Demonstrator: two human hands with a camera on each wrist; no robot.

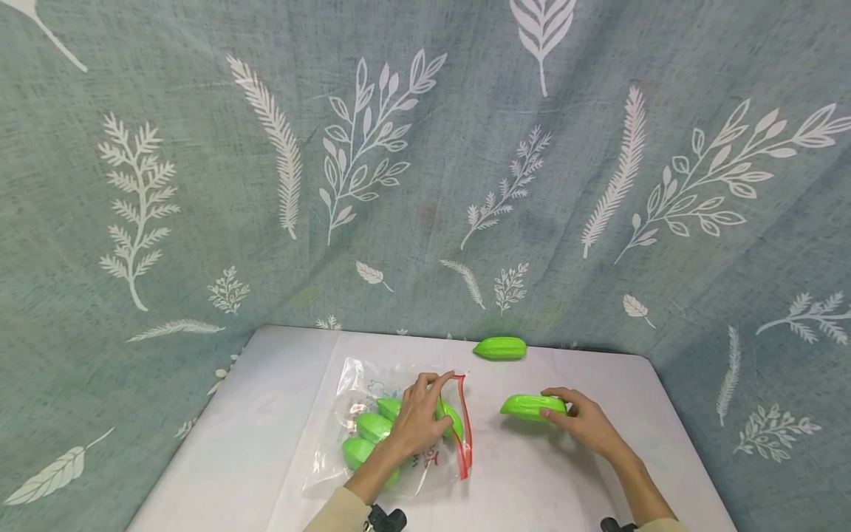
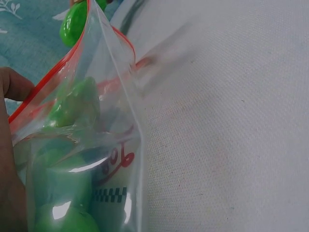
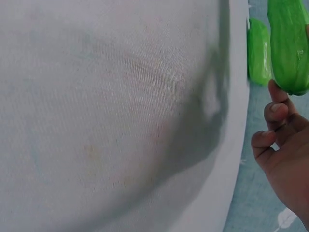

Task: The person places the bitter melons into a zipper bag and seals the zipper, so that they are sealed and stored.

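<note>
A clear zip bag (image 1: 326, 458) with a red zip edge lies on the left half of the table, several green toy fruits (image 1: 374, 426) inside it. My left hand (image 1: 417, 421) holds the bag by its red-edged mouth, which gapes in the left wrist view; its fingers partly hide the fruits. To the right, just above the table, my right hand (image 1: 585, 423) pinches a glossy green ridged toy fruit (image 1: 528, 407) by its blunt end, the pointed end towards the bag. Another green toy fruit (image 1: 501, 348) lies at the table's back edge.
A white cloth covers the table (image 1: 266, 414). Behind it and at both sides hangs a blue-green curtain (image 1: 425, 185) with white leaf prints, close to the table's back edge. The right hand casts a shadow on the cloth.
</note>
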